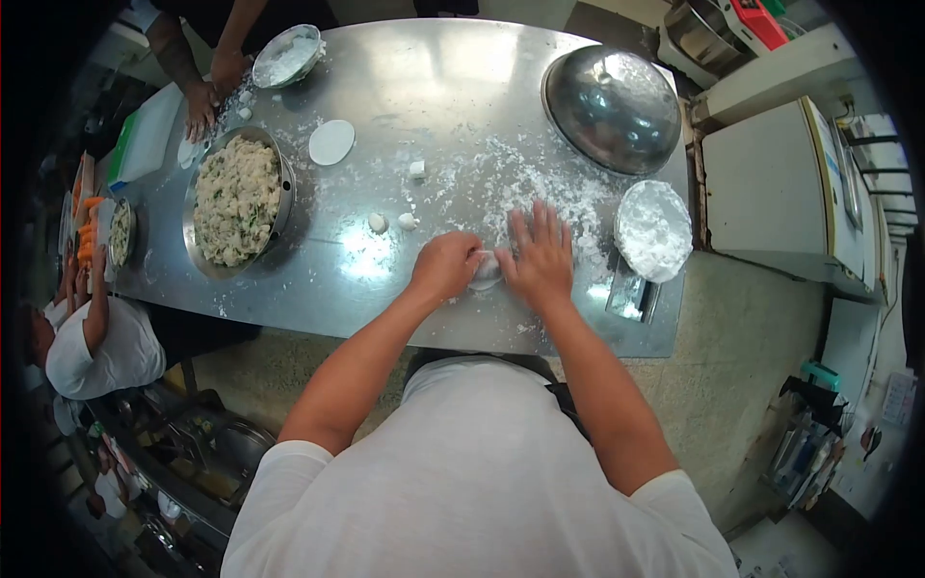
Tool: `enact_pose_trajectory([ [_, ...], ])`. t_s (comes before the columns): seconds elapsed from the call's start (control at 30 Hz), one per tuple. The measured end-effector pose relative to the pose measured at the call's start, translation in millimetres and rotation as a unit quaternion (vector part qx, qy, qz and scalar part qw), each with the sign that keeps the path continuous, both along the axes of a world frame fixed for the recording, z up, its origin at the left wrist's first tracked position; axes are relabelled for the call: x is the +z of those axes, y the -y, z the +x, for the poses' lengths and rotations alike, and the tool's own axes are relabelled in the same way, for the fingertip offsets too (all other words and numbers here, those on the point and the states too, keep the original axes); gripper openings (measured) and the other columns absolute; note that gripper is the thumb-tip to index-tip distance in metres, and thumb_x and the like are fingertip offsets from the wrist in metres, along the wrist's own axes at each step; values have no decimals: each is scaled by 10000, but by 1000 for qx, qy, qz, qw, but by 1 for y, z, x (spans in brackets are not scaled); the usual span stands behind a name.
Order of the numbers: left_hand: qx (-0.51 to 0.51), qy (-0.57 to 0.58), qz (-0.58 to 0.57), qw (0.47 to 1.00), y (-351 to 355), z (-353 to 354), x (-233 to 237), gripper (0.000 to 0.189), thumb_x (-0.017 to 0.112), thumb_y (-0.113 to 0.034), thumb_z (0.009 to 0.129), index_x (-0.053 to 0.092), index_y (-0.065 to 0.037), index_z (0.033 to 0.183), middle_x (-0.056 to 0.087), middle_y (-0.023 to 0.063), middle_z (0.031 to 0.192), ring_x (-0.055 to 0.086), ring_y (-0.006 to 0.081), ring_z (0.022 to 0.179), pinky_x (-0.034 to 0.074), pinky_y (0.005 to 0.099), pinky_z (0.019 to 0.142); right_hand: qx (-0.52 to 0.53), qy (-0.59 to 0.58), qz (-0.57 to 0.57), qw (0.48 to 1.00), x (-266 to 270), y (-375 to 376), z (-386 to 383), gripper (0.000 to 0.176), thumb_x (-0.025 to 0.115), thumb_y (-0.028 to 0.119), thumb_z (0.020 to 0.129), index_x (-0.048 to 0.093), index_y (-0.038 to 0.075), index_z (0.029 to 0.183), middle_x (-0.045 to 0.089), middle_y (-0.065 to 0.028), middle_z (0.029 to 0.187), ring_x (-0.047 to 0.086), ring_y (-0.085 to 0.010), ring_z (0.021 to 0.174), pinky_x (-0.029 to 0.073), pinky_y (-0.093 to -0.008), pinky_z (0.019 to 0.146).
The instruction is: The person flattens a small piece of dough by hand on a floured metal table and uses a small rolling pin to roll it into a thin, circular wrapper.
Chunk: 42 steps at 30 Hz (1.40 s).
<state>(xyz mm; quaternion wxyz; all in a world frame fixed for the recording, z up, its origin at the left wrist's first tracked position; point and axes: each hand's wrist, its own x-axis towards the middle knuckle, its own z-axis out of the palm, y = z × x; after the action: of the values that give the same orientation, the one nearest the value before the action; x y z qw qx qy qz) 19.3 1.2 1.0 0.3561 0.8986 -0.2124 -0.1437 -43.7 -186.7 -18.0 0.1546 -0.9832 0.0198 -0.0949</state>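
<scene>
Near the front edge of the steel table, a small flat round of dough (488, 274) lies between my hands. My left hand (446, 267) is closed, its fingers pinching the near-left edge of that dough. My right hand (541, 265) lies flat beside it with the fingers stretched out, the thumb side touching the dough; whatever is under the palm is hidden. Small dough pieces (378, 223) sit to the left of my hands, and another dough lump (417, 170) stands farther off. A rolled dough disc (331, 143) rests farther left.
Loose flour dusts the steel table (424, 77). A bowl of flour (653, 231) stands at right, below an upturned metal bowl (613, 110). At left is a large bowl of chopped filling (236, 202). A co-worker's hands (202, 108) press near another flour bowl (288, 58).
</scene>
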Motion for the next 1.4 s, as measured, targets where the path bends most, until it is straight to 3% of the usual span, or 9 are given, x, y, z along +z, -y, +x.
enact_pose_trajectory([
  [0.27,65,-98,-88,989,47,40,53,169,688,-213,931,685,-59,1000,693,183,893,677,384,869,523,473,759,18,-60,4,998,-6,8,-95,610,654,449,926,568,164,1459,462,-113,1574,381,-341,1473,212,-542,1229],
  [0.37,-9,125,-195,973,82,66,50,117,663,-165,934,687,-65,989,690,163,893,675,369,869,526,469,768,13,-49,10,999,-8,8,-92,610,644,449,934,557,162,1466,456,-116,1578,379,-333,1477,205,-539,1234],
  [0.43,-178,261,-75,946,101,76,15,95,665,-128,912,684,-56,971,698,140,909,672,364,896,530,461,786,9,-60,10,998,-9,7,-93,611,639,450,939,551,161,1470,454,-117,1579,378,-330,1478,204,-538,1236],
  [0.53,-217,263,-81,937,101,70,-29,114,685,-98,871,692,-51,975,711,140,955,669,367,927,534,458,805,-6,-46,3,999,-12,8,-92,603,669,432,917,572,146,1439,452,-111,1577,396,-327,1456,212,-539,1233],
  [0.73,59,-174,-241,953,68,35,13,175,675,-102,946,676,-14,1097,704,87,920,647,161,845,524,307,796,12,-29,37,999,-13,18,-104,612,663,447,922,567,150,1449,454,-96,1580,389,-305,1468,223,-511,1234],
  [0.83,16,-168,-127,978,23,15,-34,226,684,-112,945,672,-20,1151,728,109,963,684,185,860,541,323,783,18,-49,51,997,-14,18,-110,625,652,466,929,556,150,1459,448,-81,1587,383,-299,1477,223,-506,1234],
  [1.07,6,-189,-51,981,10,-6,-1,248,719,-101,913,686,-12,1142,754,165,978,741,271,881,562,397,771,-5,-47,22,999,5,20,-17,696,580,513,965,475,121,1530,353,-207,1623,294,-400,1514,198,-549,1236],
  [1.17,7,-39,-35,999,23,9,1,255,729,-130,889,698,-22,1119,733,212,988,718,379,889,562,424,776,-42,3,2,999,-1,20,30,697,562,519,969,473,117,1532,353,-202,1625,286,-401,1519,188,-556,1239],
  [1.4,-41,23,-16,999,10,3,-3,168,700,-115,891,702,-19,1030,714,177,926,692,351,844,534,414,777,27,-67,42,997,-9,13,-100,650,628,480,945,547,99,1466,399,-193,1603,330,-383,1499,245,-548,1206],
])
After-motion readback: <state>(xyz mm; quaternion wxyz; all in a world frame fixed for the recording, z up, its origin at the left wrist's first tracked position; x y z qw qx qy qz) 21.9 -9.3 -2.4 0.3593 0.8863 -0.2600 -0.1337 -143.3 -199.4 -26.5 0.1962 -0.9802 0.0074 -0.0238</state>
